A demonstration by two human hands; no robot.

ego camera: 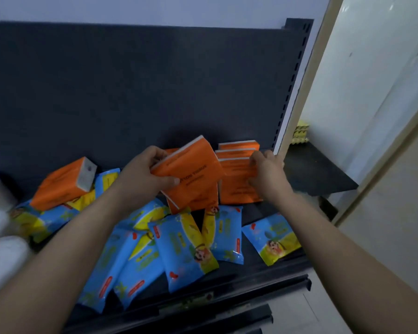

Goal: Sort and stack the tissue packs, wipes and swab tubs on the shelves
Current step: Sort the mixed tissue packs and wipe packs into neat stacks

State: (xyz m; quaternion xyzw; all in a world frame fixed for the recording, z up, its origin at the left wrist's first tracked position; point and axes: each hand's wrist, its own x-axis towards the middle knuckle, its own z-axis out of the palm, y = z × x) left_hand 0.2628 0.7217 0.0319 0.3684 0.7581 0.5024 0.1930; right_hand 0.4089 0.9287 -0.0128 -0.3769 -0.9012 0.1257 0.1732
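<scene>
On a dark shelf [319, 172] at the right end of a store rack, the left hand [145, 174] grips an orange tissue pack [191, 174], fingers and thumb closed around its left end, so the pack hangs tilted just beside a stack of orange packs [238, 189]. The right hand [268, 174] has its fingers and thumb curled on the stack's front, seemingly steadying it. Blue and yellow wipes packs [179, 251] lie jumbled below, some overhanging the shelf's front edge. Likely risks: the soft, slippery stack may topple if the held pack is pushed in crookedly, and a forearm brushing the wipes could sweep them off the edge. Another orange pack [63, 186] rests unsorted on the wipes at left.
</scene>
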